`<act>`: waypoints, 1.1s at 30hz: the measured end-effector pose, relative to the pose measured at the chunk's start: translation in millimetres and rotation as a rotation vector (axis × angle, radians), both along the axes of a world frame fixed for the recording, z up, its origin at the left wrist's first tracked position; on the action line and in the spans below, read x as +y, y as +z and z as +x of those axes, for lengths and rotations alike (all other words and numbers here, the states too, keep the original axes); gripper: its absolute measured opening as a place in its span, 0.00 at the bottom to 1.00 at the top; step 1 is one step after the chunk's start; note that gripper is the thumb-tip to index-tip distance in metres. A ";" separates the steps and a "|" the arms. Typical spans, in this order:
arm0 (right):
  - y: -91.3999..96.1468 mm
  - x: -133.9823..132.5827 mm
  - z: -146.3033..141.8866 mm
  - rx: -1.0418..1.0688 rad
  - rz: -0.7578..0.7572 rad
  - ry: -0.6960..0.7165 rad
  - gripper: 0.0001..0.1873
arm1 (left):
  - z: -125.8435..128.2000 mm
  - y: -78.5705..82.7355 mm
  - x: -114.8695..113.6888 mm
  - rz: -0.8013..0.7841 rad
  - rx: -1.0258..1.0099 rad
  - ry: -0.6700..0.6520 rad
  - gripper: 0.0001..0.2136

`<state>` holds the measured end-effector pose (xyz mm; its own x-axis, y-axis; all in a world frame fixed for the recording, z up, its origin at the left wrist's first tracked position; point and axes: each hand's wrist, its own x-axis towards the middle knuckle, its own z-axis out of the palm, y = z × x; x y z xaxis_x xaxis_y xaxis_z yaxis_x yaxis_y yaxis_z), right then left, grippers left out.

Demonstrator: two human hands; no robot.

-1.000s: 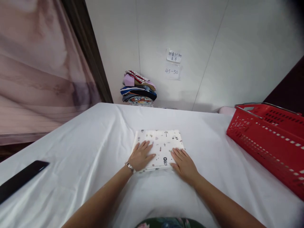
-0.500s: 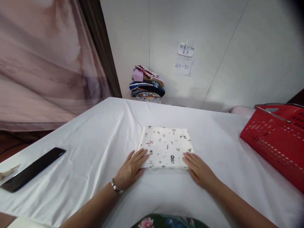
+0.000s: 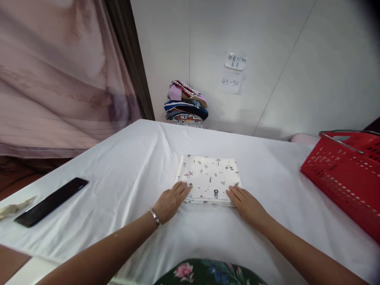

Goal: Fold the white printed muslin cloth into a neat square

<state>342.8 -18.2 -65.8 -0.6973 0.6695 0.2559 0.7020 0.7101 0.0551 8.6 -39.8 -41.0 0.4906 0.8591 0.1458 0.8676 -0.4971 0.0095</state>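
Observation:
A folded white cloth [image 3: 210, 178] printed with small palm trees and other little motifs lies flat on the white-covered table [image 3: 133, 170]. Its folded layers show along the near edge. My left hand [image 3: 170, 201] rests on the cloth's near left corner, fingers stretched out over the fabric. On the near right corner lies my right hand [image 3: 246, 202], its fingers extended and flat. The thumbs are largely out of sight.
At the right stands a red perforated basket [image 3: 341, 174] with a metal handle. A long black object [image 3: 52, 202] lies at the left, beside a pale bundle [image 3: 16, 208]. Folded fabrics [image 3: 187, 105] are stacked against the far wall, near handwritten paper signs [image 3: 231, 82].
My left hand has moved slightly inward and up over the cloth's corner. My right hand has shifted a little inward on the cloth. The view has moved slightly.

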 end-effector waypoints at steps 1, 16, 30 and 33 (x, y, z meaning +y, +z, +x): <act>1.3 1.1 -1.2 0.005 0.003 0.001 0.33 | 0.8 0.3 2.4 0.001 -0.010 -0.006 0.32; 86.9 -21.0 14.2 0.120 -0.146 0.094 0.36 | -3.4 60.7 -22.4 -0.009 -0.187 -0.004 0.26; 143.7 60.0 27.4 0.875 -0.639 -0.289 0.21 | -26.5 117.5 92.8 -0.988 -1.079 0.165 0.24; 83.7 94.8 19.1 0.950 -0.772 -0.474 0.25 | -11.3 57.4 122.5 -0.908 -1.166 0.510 0.18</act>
